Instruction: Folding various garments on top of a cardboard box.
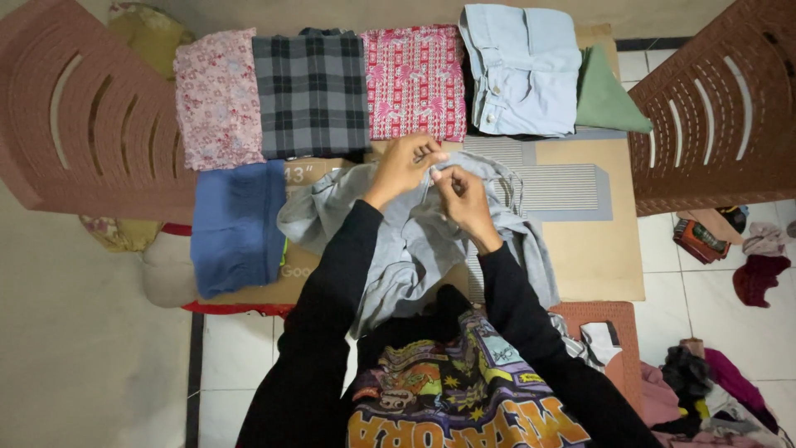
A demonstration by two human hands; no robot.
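A crumpled grey sweatshirt (414, 236) lies on a flattened cardboard sheet (593, 257) in front of me. My left hand (404, 166) and my right hand (461, 197) meet at its far edge, both pinching the grey fabric near the collar. Both arms wear black sleeves. Beyond the hands lies a row of folded clothes: a pink floral piece (217, 98), a grey plaid piece (311, 93), a red-and-pink patterned piece (414, 81), pale blue jeans (521, 68) and a green piece (604, 98). A folded blue garment (236, 226) lies to the left of the sweatshirt.
Brown plastic chairs stand at the left (79, 108) and the right (717, 108). A heap of loose clothes (713, 390) lies on the white tiled floor at lower right. A dark red item (759, 278) and small objects sit on the floor by the right chair.
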